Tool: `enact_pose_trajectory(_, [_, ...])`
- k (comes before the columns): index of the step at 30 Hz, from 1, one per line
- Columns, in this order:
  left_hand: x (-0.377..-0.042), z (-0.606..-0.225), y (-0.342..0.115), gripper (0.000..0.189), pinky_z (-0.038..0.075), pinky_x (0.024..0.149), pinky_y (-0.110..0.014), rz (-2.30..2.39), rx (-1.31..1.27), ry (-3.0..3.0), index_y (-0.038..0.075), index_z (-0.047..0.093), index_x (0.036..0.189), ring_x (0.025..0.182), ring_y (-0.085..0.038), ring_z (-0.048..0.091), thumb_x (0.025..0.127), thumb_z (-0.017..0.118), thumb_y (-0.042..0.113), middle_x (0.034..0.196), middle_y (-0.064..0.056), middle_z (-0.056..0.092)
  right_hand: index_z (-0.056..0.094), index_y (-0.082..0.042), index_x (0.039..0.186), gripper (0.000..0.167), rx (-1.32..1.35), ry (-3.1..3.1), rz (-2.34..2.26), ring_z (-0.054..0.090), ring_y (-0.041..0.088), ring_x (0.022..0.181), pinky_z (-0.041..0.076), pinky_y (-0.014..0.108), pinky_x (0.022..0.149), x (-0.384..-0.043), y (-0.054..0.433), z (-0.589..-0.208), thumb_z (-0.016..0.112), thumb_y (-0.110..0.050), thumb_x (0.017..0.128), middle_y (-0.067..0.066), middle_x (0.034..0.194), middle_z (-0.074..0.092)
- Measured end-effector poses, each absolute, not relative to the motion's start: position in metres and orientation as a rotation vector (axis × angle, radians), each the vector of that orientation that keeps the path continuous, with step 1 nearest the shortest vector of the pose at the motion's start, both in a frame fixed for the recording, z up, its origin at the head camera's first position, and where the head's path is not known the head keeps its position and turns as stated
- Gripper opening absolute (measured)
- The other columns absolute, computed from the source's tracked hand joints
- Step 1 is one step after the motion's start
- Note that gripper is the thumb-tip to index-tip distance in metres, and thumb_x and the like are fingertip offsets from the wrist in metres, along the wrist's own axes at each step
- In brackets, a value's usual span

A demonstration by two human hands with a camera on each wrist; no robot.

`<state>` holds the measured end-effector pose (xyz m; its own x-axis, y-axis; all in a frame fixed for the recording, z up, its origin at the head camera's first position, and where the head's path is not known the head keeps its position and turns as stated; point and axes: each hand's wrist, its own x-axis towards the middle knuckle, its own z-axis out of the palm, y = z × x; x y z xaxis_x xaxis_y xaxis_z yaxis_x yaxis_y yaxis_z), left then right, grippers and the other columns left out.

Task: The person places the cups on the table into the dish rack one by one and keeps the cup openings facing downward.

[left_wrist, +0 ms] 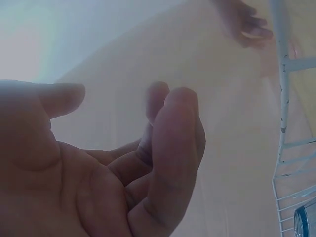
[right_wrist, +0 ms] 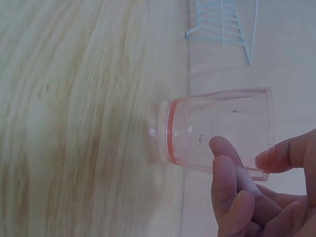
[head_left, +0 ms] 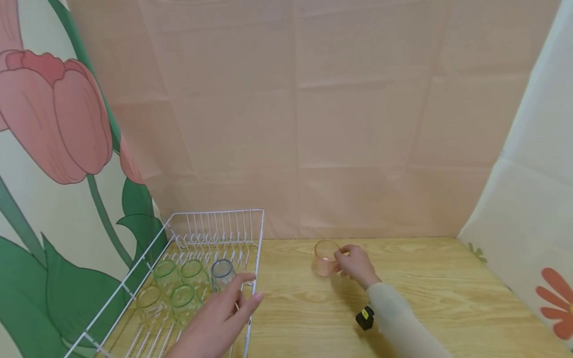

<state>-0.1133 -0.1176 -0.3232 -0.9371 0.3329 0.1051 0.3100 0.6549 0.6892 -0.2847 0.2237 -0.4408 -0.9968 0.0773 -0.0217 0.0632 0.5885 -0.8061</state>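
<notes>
My right hand [head_left: 357, 266] pinches a clear pink glass [head_left: 326, 263] by the wall at its rim. The glass is upright, its base close over the wooden table; in the right wrist view the fingers [right_wrist: 224, 173] lie along one side of the glass [right_wrist: 217, 131]. My left hand [head_left: 219, 315] hovers over the right side of a white wire dish rack [head_left: 263, 233], fingers loosely bent and holding nothing. Nearest to it is a blue-tinted glass [head_left: 222, 275] in the rack. The left wrist view shows the palm of the left hand [left_wrist: 123, 168] with thumb and fingers apart.
Several green-tinted glasses, among them a front green glass [head_left: 182, 301] and a yellowish glass [head_left: 151, 303], stand in the left part of the rack. A black device [head_left: 365, 318] is on my right wrist. A pinkish cloth [head_left: 358, 149] hangs behind the wooden table [head_left: 429, 283].
</notes>
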Motion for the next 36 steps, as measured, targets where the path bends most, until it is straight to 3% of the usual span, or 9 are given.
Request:
enact_pose_trajectory(9, [-0.116, -0.322, -0.112, 0.056, 0.041, 0.063, -0.026, 1.182, 0.56, 2.85, 0.016, 0.052, 0.137, 0.066, -0.003, 0.05, 0.101, 0.047, 0.059, 0.076, 0.012, 0.054, 0.059, 0.007, 0.125, 0.04, -0.042, -2.762, 1.459, 0.068, 0.023, 0.066, 0.056, 0.041, 0.065, -0.257, 0.203, -0.416, 0.053, -0.022, 0.098, 0.008, 0.076, 0.074])
enact_pose_trajectory(16, [-0.12, -0.326, -0.109, 0.054, 0.043, 0.065, -0.026, 1.212, 0.551, 2.841, 0.016, 0.057, 0.132, 0.072, -0.002, 0.052, 0.099, 0.051, 0.058, 0.082, 0.012, 0.056, 0.066, 0.0, 0.118, 0.031, 0.037, -2.722, 1.433, 0.066, 0.019, 0.06, 0.05, 0.031, 0.054, -0.231, 0.183, -0.396, 0.056, -0.019, 0.096, 0.003, 0.068, 0.071])
enact_pose_trajectory(21, [-0.121, -0.327, -0.106, 0.053, 0.043, 0.064, -0.024, 1.253, 0.542, 2.877, 0.019, 0.055, 0.133, 0.075, -0.001, 0.053, 0.098, 0.053, 0.059, 0.086, 0.014, 0.058, 0.069, -0.005, 0.114, 0.026, 0.08, -2.707, 1.412, 0.064, 0.02, 0.057, 0.042, 0.029, 0.046, -0.209, 0.171, -0.378, 0.056, -0.016, 0.094, 0.0, 0.063, 0.069])
enact_pose_trajectory(27, [-0.121, -0.331, -0.101, 0.043, 0.043, 0.068, -0.025, 1.299, 0.574, 2.87, 0.019, 0.058, 0.129, 0.081, -0.004, 0.053, 0.1, 0.055, 0.05, 0.089, 0.014, 0.058, 0.07, -0.007, 0.115, 0.027, 0.174, -2.727, 1.444, 0.063, 0.016, 0.056, 0.041, 0.028, 0.044, -0.187, 0.164, -0.362, 0.057, -0.014, 0.093, 0.0, 0.063, 0.068])
enact_pose_trajectory(36, [-0.124, -0.336, -0.091, 0.061, 0.047, 0.069, -0.027, 1.306, 0.654, 2.753, 0.011, 0.047, 0.146, 0.079, -0.002, 0.057, 0.102, 0.046, 0.055, 0.089, 0.015, 0.064, 0.07, -0.008, 0.114, 0.027, 0.349, -2.728, 1.44, 0.062, 0.017, 0.055, 0.042, 0.026, 0.044, -0.159, 0.158, -0.346, 0.057, -0.01, 0.09, -0.003, 0.06, 0.067])
